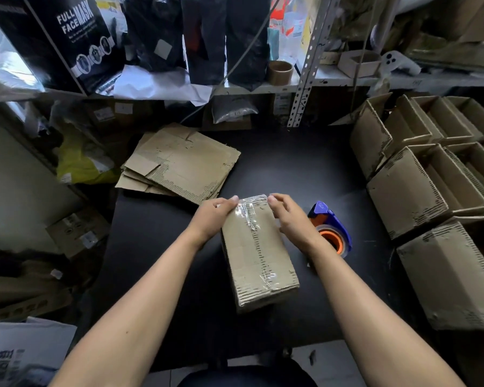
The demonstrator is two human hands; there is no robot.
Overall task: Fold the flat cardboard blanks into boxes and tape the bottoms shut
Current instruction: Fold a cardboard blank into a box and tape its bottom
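Note:
A folded cardboard box [259, 258] stands on the black table [291, 169] with its bottom up and clear tape running along the seam. My left hand [211, 216] holds the box's far left corner, fingers wrapped over the edge. My right hand [287, 213] grips the far right corner, thumb on the taped end. A blue and orange tape dispenser [331, 229] lies on the table just right of my right wrist. A stack of flat cardboard blanks [179, 163] rests at the table's far left.
Several assembled open boxes [430, 174] are piled along the right side. Shelving behind holds a black mask box [67, 37], dark bags and an empty tape core [280, 72]. Bags and cartons crowd the floor at left.

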